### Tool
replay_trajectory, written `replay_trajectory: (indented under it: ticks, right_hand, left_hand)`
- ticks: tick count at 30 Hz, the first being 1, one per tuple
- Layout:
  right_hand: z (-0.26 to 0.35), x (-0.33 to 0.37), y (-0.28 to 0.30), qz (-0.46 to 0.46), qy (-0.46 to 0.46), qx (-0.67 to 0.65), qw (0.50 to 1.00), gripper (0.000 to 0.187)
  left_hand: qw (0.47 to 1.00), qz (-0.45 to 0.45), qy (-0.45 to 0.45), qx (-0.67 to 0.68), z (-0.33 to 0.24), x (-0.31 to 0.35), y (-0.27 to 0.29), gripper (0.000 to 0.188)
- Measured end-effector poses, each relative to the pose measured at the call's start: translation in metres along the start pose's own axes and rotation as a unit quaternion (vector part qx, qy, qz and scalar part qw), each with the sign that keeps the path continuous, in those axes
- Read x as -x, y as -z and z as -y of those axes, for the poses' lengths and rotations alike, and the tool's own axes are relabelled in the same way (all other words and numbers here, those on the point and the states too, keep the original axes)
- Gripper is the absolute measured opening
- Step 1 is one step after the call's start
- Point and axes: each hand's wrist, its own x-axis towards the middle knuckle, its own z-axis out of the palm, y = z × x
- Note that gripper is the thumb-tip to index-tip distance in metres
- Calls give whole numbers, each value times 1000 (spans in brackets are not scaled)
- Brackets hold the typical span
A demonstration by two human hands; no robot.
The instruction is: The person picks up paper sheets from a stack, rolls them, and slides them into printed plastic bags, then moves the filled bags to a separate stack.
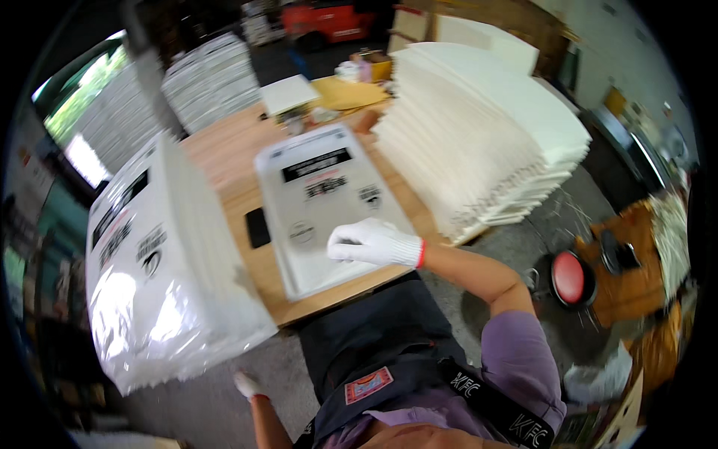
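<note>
The right hand (pixel 374 242), in a white knit glove with a red cuff, lay flat on the lower right part of a flat white printed sheet (pixel 321 206), fingers stretched out and pressing down, so its grip was open and closed on nothing. The sheet lay on the wooden worktop (pixel 224 161), tilted a little, its near edge at the worktop's front edge. It bore a black rectangular label near its far end, smaller black marks beneath that, and a round mark lower down, just left of the gloved fingers. A small black rectangle (pixel 257 227) lay on the wood just beside the sheet's left edge.

The left hand (pixel 246 385), also in a white glove, hung low below the worktop's edge, near the floor; whether its grip was open or closed could not be told.

To the left stood a tall stack of the same white sheets (pixel 161 277), its top one shiny and printed with black labels, overhanging the worktop's front. To the right rose a taller stack of plain white sheets (pixel 479 135), fanned at its edges, reaching past the worktop. At the far end lay a white square board (pixel 288 93) and a yellow-brown envelope (pixel 350 93). On the floor to the right stood a round red stool (pixel 568 277).
</note>
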Motion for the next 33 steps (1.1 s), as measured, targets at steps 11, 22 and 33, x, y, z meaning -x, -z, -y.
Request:
replay_trajectory:
  ticks: [11,22,33]
  right_hand:
    - [-32,215,215,-366,-54,542,755,24]
    - [-79,246,286,-252,-104,472,838,39]
    - [-13,214,251,-256,-112,582,764,32]
  left_hand:
    - [812,534,-192,-138,-117,239,-269,19]
    - [647,647,-373,-153,-226,349,-367,23]
    - [584,796,151,53,-356,465,-530,50]
